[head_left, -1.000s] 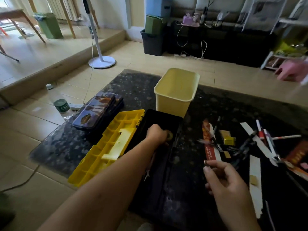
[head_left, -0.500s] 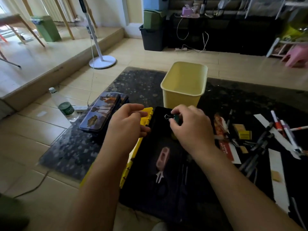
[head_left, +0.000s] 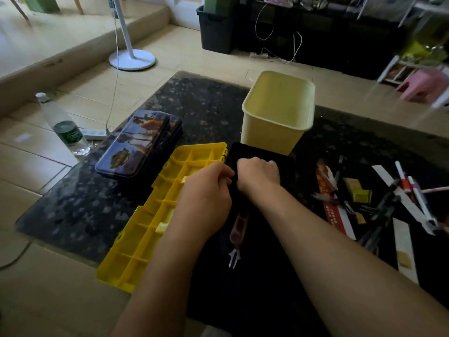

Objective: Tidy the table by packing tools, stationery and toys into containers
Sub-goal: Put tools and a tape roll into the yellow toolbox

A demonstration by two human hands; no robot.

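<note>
Two hands: left hand (head_left: 206, 198) and right hand (head_left: 258, 175) nearly touch over the toolbox's (head_left: 243, 293) far end.
Fingers: both curled; whether they hold anything is hidden.
Toolbox: open, yellow lid (head_left: 150, 227) lying left, pink-handled tool (head_left: 239, 227) inside.
Bin (head_left: 274, 132): just beyond the toolbox.
Pens (head_left: 413, 198): scattered right.

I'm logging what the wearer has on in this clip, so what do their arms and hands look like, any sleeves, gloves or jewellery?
The left forearm and right forearm are bare down to the frame's bottom edge; no sleeve shows. The left hand and right hand wear no gloves. No watch, bracelet or ring is visible on either wrist or on the fingers that show.
</note>
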